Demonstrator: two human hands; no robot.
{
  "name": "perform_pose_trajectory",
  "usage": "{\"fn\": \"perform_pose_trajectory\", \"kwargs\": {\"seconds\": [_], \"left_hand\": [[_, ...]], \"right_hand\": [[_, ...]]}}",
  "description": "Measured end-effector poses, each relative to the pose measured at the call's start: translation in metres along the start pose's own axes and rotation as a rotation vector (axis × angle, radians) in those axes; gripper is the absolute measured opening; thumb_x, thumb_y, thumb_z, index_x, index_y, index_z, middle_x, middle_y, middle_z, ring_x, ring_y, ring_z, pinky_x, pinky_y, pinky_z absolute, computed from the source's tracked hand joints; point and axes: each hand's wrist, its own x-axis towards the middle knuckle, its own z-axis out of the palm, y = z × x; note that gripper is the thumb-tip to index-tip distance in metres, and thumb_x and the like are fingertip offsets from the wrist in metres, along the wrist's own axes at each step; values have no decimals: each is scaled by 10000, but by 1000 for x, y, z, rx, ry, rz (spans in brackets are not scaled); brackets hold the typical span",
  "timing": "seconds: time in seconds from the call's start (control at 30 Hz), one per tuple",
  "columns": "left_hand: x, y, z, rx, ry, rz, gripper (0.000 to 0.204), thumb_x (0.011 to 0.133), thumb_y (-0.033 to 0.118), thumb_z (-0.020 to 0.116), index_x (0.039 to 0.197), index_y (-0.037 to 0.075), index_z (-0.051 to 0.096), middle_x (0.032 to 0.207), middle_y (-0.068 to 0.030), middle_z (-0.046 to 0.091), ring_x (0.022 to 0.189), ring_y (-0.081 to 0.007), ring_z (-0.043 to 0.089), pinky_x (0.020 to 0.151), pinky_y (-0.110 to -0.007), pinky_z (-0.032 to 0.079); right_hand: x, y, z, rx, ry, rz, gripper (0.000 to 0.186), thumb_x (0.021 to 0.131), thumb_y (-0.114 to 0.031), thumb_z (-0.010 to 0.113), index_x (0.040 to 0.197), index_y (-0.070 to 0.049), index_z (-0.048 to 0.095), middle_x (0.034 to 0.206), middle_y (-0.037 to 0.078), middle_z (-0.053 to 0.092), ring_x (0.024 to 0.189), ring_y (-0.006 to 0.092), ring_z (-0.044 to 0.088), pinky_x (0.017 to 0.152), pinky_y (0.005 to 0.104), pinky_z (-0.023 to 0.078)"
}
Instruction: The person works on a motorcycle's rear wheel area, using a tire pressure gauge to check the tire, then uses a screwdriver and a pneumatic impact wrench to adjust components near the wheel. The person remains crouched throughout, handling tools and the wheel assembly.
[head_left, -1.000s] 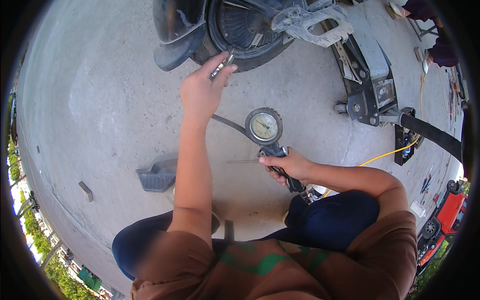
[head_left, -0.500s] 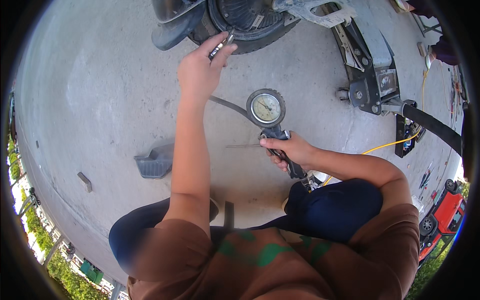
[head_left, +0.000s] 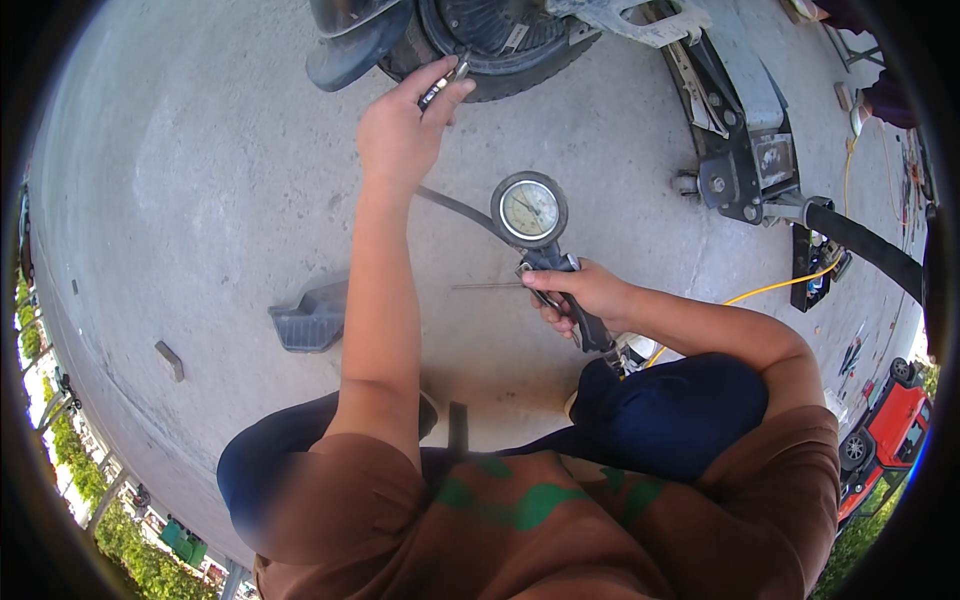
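Note:
My left hand (head_left: 400,130) reaches forward and pinches a small metal air chuck (head_left: 443,84) against the black tyre (head_left: 500,55) at the top of the view. A black hose (head_left: 455,206) runs from the chuck back to a round dial pressure gauge (head_left: 530,210). My right hand (head_left: 585,297) grips the black trigger handle of the gauge just below the dial. I crouch with both knees in dark blue trousers on the concrete floor (head_left: 200,180).
A grey floor jack (head_left: 735,140) with a long black handle (head_left: 865,245) stands to the right of the tyre. A yellow air line (head_left: 770,292) trails behind my right arm. A grey plastic piece (head_left: 312,318) lies at my left. A red vehicle (head_left: 885,435) stands at the lower right.
The view has shifted so the tyre sits higher in the frame. My left hand stays on the chuck at the tyre and my right hand keeps its grip on the gauge handle.

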Motion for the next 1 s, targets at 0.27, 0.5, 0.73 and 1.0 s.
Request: {"fn": "perform_pose_trajectory", "kwargs": {"seconds": [0.27, 0.5, 0.73, 1.0], "left_hand": [[0, -6, 5, -10, 41, 37, 342, 832, 378, 719, 1087, 149, 716, 606, -13, 627, 560, -125, 593, 565, -271, 455], [1, -4, 6, -12, 28, 31, 341, 833, 375, 719, 1081, 142, 716, 604, -10, 627, 559, -122, 592, 561, -269, 455], [1, -6, 6, -2, 22, 44, 348, 832, 376, 721, 1087, 140, 713, 607, -14, 628, 555, -123, 592, 555, -271, 455], [-10, 12, -10, 99, 4, -36, 302, 859, 292, 709, 1081, 88, 697, 721, -38, 654, 646, -102, 584, 597, -247, 447]], "right_hand": [[-3, -1, -1, -10, -95, -68, 444, 888, -349, 677, 1109, 26, 585, 947, 133, 662, 831, 207, 666, 731, 339, 549], [-1, -4, -6, -37, -169, -52, 510, 895, -359, 669, 1189, 43, 557, 1014, 154, 665, 873, 195, 663, 775, 330, 545], [-1, -3, -7, -33, -182, -61, 502, 899, -367, 663, 1184, 34, 559, 1024, 146, 666, 892, 187, 659, 776, 321, 541], [2, 3, -10, -44, -170, -62, 474, 920, -330, 637, 1219, 27, 548, 1037, 156, 670, 874, 183, 669, 810, 323, 540]]}}
